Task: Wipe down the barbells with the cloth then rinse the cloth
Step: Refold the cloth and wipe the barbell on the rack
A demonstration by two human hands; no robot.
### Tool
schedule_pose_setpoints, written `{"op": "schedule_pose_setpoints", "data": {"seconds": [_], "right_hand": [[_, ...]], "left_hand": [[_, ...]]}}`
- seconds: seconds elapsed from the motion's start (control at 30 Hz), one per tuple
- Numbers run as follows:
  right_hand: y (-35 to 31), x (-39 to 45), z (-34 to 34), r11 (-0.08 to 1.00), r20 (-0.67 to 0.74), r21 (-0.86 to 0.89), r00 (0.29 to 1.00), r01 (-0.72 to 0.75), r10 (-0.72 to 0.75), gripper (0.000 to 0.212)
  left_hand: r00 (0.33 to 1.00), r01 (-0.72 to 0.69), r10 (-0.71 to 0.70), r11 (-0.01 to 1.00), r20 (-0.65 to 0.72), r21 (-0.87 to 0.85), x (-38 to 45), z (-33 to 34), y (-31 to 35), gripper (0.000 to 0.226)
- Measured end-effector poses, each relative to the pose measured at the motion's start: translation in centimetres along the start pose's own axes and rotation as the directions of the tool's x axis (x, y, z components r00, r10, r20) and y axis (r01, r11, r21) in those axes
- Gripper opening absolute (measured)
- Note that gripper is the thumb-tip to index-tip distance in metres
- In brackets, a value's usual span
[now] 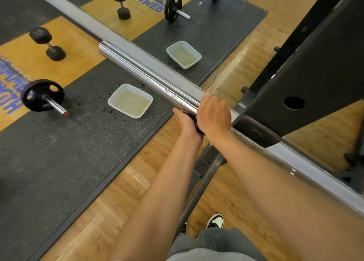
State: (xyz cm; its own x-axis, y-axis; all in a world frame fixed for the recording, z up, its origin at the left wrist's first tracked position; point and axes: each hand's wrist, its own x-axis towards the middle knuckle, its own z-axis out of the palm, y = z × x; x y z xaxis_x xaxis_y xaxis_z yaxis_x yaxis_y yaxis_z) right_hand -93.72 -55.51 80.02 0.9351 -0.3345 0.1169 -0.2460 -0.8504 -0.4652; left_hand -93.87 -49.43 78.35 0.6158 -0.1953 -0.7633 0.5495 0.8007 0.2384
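Observation:
A chrome barbell sleeve (141, 69) sticks out of a black rack, level and about waist high. My right hand (213, 113) curls over the top of the sleeve at its inner end. My left hand (185, 123) comes from below and grips a dark cloth (197, 126) against the underside of the sleeve, touching my right hand. Only a small part of the cloth shows between the two hands. A white tub (116, 97) of cloudy water stands on the black rubber mat below the sleeve.
A wall mirror runs just behind the bar and shows a reflection of the tub (171, 49). A second barbell with a black plate (42, 95) and a dumbbell (47, 43) lie on the floor at left. The black rack upright (295, 83) stands at right. My shoe (215, 220) is below.

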Motion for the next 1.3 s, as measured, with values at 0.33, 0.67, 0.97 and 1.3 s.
{"op": "schedule_pose_setpoints", "data": {"seconds": [0.33,0.67,0.97,1.3], "right_hand": [[0.3,-0.2,0.3,1.000,-0.018,-0.022,1.000,0.022,-0.023,0.054],[0.2,-0.3,0.2,0.999,-0.033,-0.019,0.999,0.027,-0.028,0.061],[0.4,0.0,-0.3,0.994,0.018,-0.078,0.997,0.073,-0.072,0.051],[0.2,-0.5,0.4,0.998,-0.099,-0.063,0.995,0.025,-0.031,0.057]], "left_hand": [[0.995,0.000,-0.009,0.996,-0.097,-0.093,-1.9,0.4,2.0,0.086],[0.971,-0.238,0.235,0.957,0.042,0.166,-1.5,-1.0,2.0,0.087],[0.603,-0.624,0.537,-0.143,0.590,0.768,-2.5,-0.6,0.6,0.076],[0.414,-0.388,0.121,-0.874,0.902,0.294,2.0,0.7,10.7,0.056]]}}
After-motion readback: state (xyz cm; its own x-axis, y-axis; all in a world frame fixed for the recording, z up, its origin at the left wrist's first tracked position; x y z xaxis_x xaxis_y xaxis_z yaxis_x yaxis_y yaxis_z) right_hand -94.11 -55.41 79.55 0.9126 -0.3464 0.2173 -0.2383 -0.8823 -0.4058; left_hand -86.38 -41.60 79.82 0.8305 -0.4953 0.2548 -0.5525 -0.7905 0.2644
